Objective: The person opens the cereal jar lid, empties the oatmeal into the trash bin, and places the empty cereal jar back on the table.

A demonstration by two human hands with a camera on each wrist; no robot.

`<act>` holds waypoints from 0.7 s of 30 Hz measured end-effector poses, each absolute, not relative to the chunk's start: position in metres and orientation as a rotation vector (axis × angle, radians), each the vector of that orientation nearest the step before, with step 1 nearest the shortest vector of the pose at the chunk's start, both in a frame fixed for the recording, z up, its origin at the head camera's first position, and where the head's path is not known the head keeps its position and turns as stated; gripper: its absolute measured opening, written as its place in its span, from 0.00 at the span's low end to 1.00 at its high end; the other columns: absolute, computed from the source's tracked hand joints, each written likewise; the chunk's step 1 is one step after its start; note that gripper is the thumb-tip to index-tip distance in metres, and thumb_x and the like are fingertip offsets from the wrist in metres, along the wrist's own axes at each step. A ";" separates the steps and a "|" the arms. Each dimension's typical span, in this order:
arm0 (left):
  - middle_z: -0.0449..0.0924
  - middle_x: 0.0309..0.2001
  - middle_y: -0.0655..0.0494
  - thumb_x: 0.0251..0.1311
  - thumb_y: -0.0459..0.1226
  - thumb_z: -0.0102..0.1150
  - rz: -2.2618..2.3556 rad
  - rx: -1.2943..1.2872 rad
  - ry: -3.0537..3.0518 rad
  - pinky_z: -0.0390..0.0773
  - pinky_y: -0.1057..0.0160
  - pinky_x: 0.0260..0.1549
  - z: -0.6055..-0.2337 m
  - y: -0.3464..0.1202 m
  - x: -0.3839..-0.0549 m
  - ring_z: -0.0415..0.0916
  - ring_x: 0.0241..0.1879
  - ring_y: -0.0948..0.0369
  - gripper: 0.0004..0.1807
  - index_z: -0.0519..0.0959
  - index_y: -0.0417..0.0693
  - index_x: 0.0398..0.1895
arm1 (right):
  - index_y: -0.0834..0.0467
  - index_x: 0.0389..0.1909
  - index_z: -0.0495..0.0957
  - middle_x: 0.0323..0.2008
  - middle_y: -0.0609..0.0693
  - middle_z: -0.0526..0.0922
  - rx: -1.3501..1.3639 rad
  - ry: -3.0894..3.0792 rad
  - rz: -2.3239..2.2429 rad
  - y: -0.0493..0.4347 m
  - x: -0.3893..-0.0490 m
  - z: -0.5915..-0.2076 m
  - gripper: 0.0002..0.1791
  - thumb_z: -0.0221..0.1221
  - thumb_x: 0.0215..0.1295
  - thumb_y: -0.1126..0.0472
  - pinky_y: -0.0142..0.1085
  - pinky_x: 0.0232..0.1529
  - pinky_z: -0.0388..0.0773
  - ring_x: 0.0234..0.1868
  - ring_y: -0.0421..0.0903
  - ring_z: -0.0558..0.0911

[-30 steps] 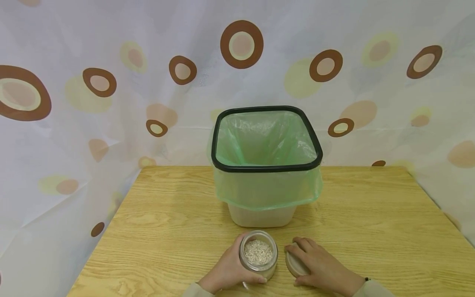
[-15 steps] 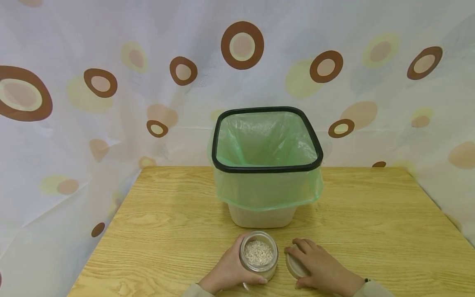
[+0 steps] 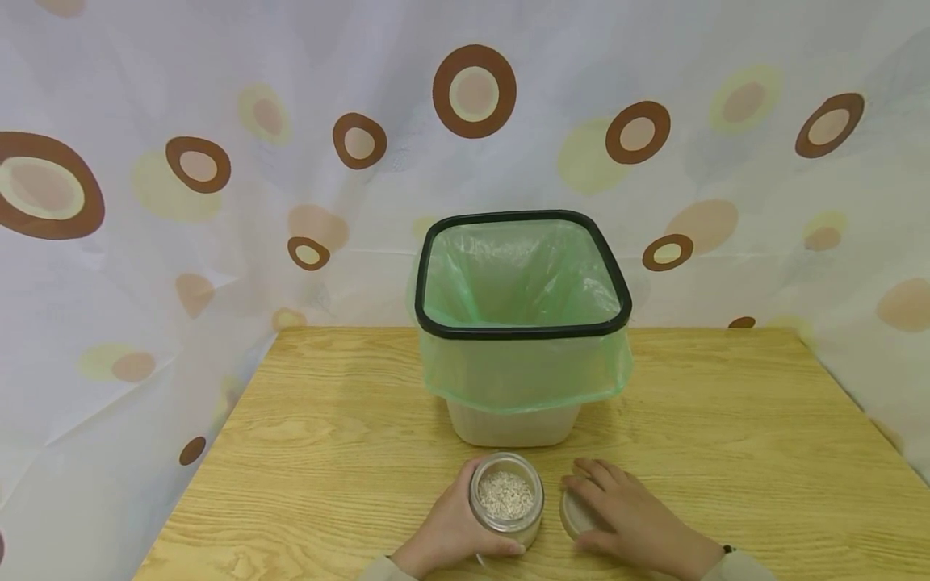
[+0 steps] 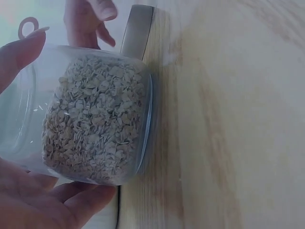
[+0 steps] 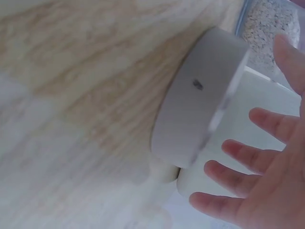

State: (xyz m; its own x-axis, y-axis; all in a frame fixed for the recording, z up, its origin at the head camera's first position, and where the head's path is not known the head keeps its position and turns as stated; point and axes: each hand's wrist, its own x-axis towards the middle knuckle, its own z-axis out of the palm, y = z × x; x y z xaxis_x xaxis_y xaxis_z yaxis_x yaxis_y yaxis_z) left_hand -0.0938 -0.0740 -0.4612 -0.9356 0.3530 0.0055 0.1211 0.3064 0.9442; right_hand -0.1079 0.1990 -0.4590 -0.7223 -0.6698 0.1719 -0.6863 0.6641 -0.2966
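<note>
An open clear jar [image 3: 519, 530] stands upright on the wooden table, partly filled with rolled oats [image 3: 506, 494]. My left hand [image 3: 452, 528] grips it around the side, the thumb toward the front. Through the clear wall of the jar in the left wrist view, the oats [image 4: 95, 119] show as pale flakes. To the right of the jar lies a round, pale jar lid [image 3: 576, 516], partly hidden by my right hand [image 3: 630, 516]. In the right wrist view, the fingers of that hand are spread and fairly straight, with a gap between them and the lid [image 5: 198, 102].
Directly behind the jar stands a white bin [image 3: 512, 428] with a black rim [image 3: 523, 332] and a green bag [image 3: 523, 371] folded over its edge. The wooden table [image 3: 327, 436] reaches back to a patterned cloth [image 3: 240, 89].
My right hand has loosened from the lid: its fingers have lifted and straightened, shifting slightly right. The lid stays in place. My left hand keeps its hold on the jar.
</note>
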 end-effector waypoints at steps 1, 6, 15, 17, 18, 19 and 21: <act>0.72 0.59 0.55 0.31 0.39 0.84 1.691 0.435 2.367 0.65 0.49 0.60 -0.461 -0.074 -0.094 0.70 0.59 0.52 0.53 0.63 0.49 0.66 | 0.60 0.58 0.73 0.58 0.66 0.72 1.151 -2.802 0.526 0.199 -0.108 -0.458 0.37 0.63 0.56 0.38 0.64 0.47 0.72 0.56 0.67 0.72; 0.73 0.58 0.54 0.30 0.38 0.84 1.746 0.429 2.359 0.65 0.53 0.60 -0.462 -0.073 -0.092 0.71 0.58 0.55 0.53 0.64 0.48 0.64 | 0.60 0.55 0.75 0.54 0.62 0.76 1.142 -2.670 0.456 0.199 -0.110 -0.453 0.31 0.64 0.58 0.42 0.59 0.44 0.76 0.52 0.62 0.76; 0.71 0.59 0.55 0.35 0.38 0.82 1.779 0.403 2.262 0.64 0.48 0.59 -0.463 -0.071 -0.087 0.70 0.58 0.53 0.52 0.61 0.46 0.65 | 0.60 0.54 0.75 0.53 0.60 0.76 1.073 -2.657 0.469 0.198 -0.109 -0.443 0.26 0.63 0.62 0.47 0.56 0.42 0.77 0.51 0.59 0.77; 0.71 0.59 0.56 0.34 0.38 0.82 1.804 0.380 2.217 0.63 0.49 0.59 -0.462 -0.070 -0.086 0.70 0.58 0.54 0.52 0.62 0.46 0.65 | 0.60 0.54 0.75 0.54 0.59 0.76 1.055 -2.679 0.491 0.198 -0.109 -0.441 0.26 0.63 0.63 0.48 0.56 0.44 0.76 0.52 0.58 0.77; 0.71 0.58 0.56 0.34 0.37 0.82 1.820 0.368 2.196 0.63 0.48 0.59 -0.461 -0.070 -0.085 0.70 0.57 0.54 0.51 0.62 0.47 0.65 | 0.60 0.55 0.75 0.54 0.59 0.76 1.046 -2.689 0.502 0.198 -0.109 -0.440 0.25 0.62 0.63 0.48 0.57 0.44 0.76 0.52 0.58 0.77; 0.72 0.58 0.56 0.34 0.37 0.82 1.835 0.360 2.179 0.63 0.48 0.59 -0.460 -0.070 -0.084 0.70 0.57 0.54 0.51 0.62 0.47 0.65 | 0.60 0.55 0.75 0.54 0.59 0.76 1.035 -2.698 0.510 0.198 -0.110 -0.440 0.25 0.62 0.63 0.48 0.57 0.45 0.76 0.52 0.58 0.77; 0.72 0.58 0.56 0.34 0.36 0.82 1.856 0.334 2.156 0.63 0.46 0.59 -0.458 -0.070 -0.083 0.70 0.57 0.54 0.51 0.62 0.48 0.65 | 0.60 0.55 0.76 0.54 0.59 0.76 1.017 -2.708 0.519 0.198 -0.110 -0.438 0.25 0.62 0.64 0.48 0.57 0.45 0.75 0.52 0.58 0.77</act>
State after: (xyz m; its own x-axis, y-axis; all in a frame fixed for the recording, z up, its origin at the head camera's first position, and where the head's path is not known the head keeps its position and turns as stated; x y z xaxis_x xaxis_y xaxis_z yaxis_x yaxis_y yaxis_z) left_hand -0.0828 -0.0705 -0.4580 -0.9352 0.3495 -0.0580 -0.0053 0.1498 0.9887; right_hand -0.1102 0.1976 -0.4384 -0.7424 -0.5959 0.3062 -0.6669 0.7011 -0.2526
